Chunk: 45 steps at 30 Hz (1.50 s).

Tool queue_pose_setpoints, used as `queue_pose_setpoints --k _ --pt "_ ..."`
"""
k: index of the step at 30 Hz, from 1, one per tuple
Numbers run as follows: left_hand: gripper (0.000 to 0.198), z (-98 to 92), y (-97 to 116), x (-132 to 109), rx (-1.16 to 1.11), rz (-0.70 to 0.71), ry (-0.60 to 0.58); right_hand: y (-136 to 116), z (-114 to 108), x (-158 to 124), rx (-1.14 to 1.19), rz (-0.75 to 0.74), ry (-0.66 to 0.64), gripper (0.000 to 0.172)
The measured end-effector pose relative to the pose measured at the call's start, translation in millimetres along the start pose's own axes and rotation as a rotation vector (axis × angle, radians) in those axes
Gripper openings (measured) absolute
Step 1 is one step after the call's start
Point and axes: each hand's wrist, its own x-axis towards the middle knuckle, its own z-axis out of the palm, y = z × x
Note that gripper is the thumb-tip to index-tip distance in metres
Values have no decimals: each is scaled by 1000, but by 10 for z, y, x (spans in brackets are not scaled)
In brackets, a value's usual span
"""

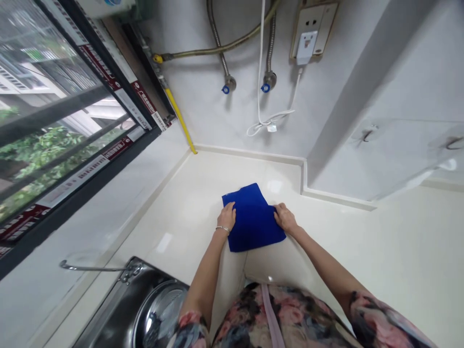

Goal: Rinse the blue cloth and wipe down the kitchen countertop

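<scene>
A blue cloth (pixel 252 222) is spread between my two hands at the corner of the white countertop (pixel 195 203). Its lower part hangs toward the counter's front edge, and the upper part lies at a slight angle with a step at the right. My left hand (pixel 227 216), with a bracelet at the wrist, grips the cloth's left side. On the opposite side, my right hand (pixel 284 217) holds the right edge, thumb and fingers closed round it.
At lower left sits a steel sink (pixel 119 304) with a metal basin (pixel 163 309) in it and a faucet (pixel 97 268). Behind the counter are a yellow gas pipe (pixel 181 121), a white cable (pixel 259 126) and a wall socket (pixel 313 29). A window (pixel 65 125) fills the left.
</scene>
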Motion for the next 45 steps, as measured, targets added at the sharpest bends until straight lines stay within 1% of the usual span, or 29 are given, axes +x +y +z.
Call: queue_pose_setpoints --k 3,6,9,11,12,14,16,19,22,24,25,27,28,29,31,33,34,35,37,38,40,43,45 --pt "31 55 -32 169 12 -38 -35 15 -6 -13 -2 20 -8 22" --pt "17 78 -109 231 -2 -53 -43 38 -20 -33 15 31 -11 21" --pt "9 72 -145 199 -35 -45 -57 44 -54 -90 82 -7 -7 25" --pt "10 26 -147 140 -78 -20 -59 25 -122 -128 164 -38 45 27" --pt "11 -15 -149 107 -116 5 -45 4 -174 -134 204 -43 82 29" --pt "12 -134 -166 58 -208 57 23 -68 -305 -90 261 -29 147 30" --pt "14 -275 -211 64 -283 70 117 -180 -437 52 294 -9 187 30" --pt "18 -423 -318 220 -330 -31 220 -387 -523 436 329 -10 213 31" --pt "19 -415 -427 481 -360 -157 257 -566 -410 881 329 -48 217 30" --pt "19 -347 -487 610 -336 -232 277 -625 -271 1082 319 -54 205 38" --pt "22 -308 -513 630 -308 -262 295 -627 -205 1124 318 -44 197 45" --pt "28 -241 -548 541 -249 -273 323 -573 -109 1056 331 -27 185 53" --pt "30 -216 -555 425 -234 -241 309 -519 -86 944 337 -24 187 53" --pt "32 -198 -553 265 -233 -181 270 -452 -78 784 339 -29 192 49" --pt "33 -173 -525 -150 -244 8 118 -293 -95 362 313 -65 168 43" --pt "37 -156 -484 -598 -214 239 -48 -133 -124 -96 248 -122 91 38" --pt "38 -145 -468 -795 -177 334 -101 -62 -131 -297 216 -163 50 37" --pt "39 -131 -460 -958 -146 391 -133 1 -129 -461 192 -213 12 36" --pt "38 -92 -474 -1154 -98 422 -147 95 -97 -645 156 -302 -23 35" --pt "34 -70 -495 -1187 -83 417 -136 125 -70 -662 139 -333 -30 34" --pt "26 -34 -547 -1146 -60 420 -104 148 -15 -577 93 -348 -36 33" --pt "25 -54 -594 -937 -27 488 -79 112 9 -299 42 -329 -68 32" --pt "27 -133 -587 -780 2 506 -95 81 -49 -124 72 -329 -88 32"
